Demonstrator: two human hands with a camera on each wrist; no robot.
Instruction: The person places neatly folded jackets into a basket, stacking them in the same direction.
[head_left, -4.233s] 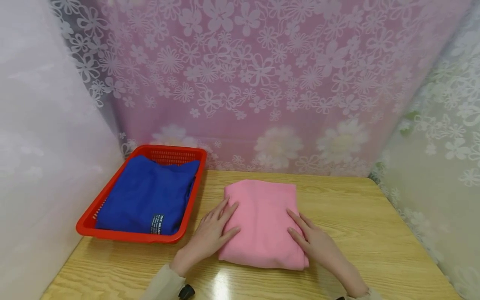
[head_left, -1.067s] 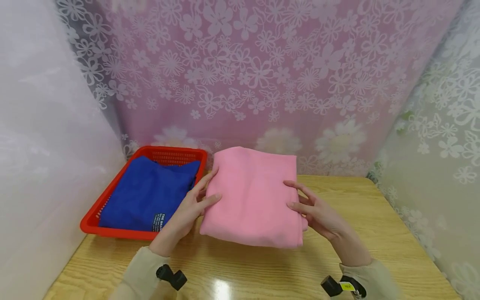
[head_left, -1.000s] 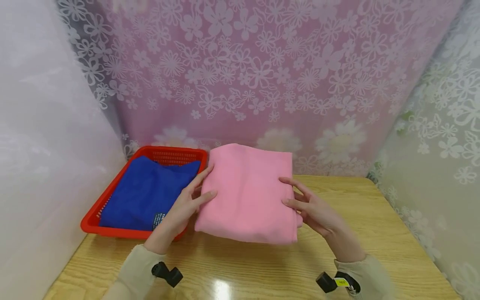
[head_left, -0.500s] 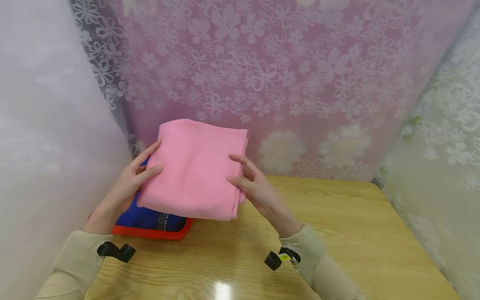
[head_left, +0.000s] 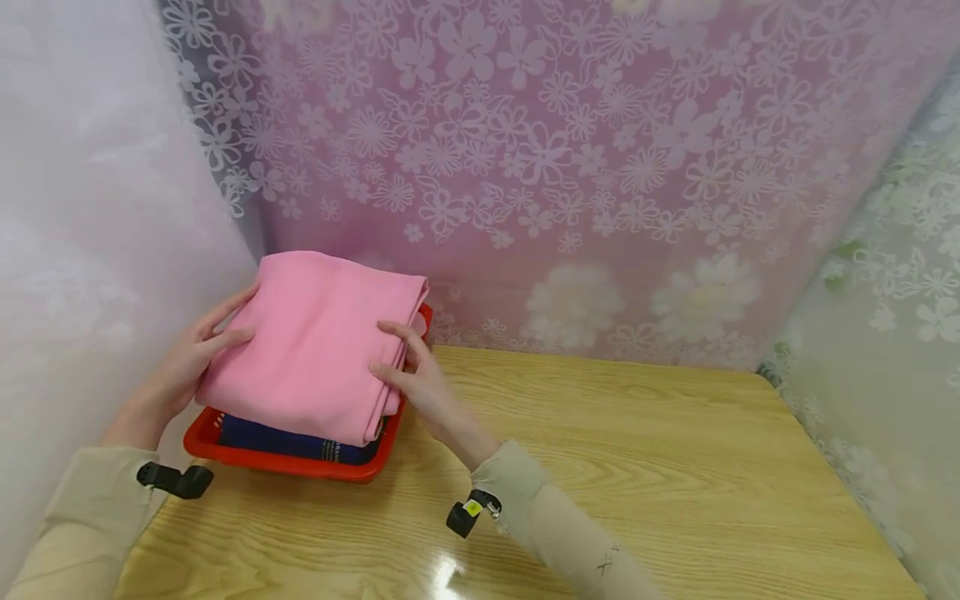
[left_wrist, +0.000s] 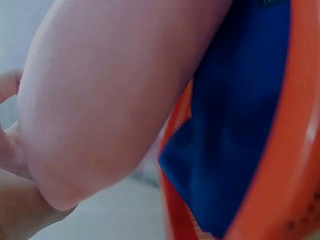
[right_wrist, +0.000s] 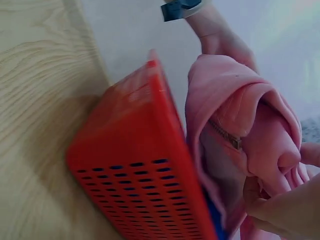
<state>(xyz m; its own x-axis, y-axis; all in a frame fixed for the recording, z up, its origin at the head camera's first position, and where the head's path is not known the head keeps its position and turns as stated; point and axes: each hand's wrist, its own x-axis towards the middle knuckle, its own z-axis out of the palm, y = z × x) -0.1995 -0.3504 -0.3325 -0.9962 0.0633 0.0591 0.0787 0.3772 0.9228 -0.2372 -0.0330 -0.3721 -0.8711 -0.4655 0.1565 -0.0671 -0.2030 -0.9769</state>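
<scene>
A folded pink garment (head_left: 315, 342), with a metal zipper (right_wrist: 227, 136) showing among its layers in the right wrist view, is held tilted over the red basket (head_left: 300, 467). My left hand (head_left: 180, 371) grips its left edge, thumb on top and the other fingers partly hidden. At the opposite edge my right hand (head_left: 423, 387) pinches the stacked layers between thumb and fingers. Beneath lies a blue garment (head_left: 281, 437) with white print, mostly covered in the head view. The left wrist view shows the pink cloth (left_wrist: 105, 100) beside the blue one (left_wrist: 240, 105).
The slotted basket wall (right_wrist: 130, 140) stands on a wood-grain table (head_left: 637, 467). A pale curtain (head_left: 97, 167) hangs close on the left, and a pink floral curtain (head_left: 570, 183) runs along the back edge.
The pink garment was lying on the table under both hands. Both hands have since lifted it and carried it left, over the basket; over the last half second it went further left.
</scene>
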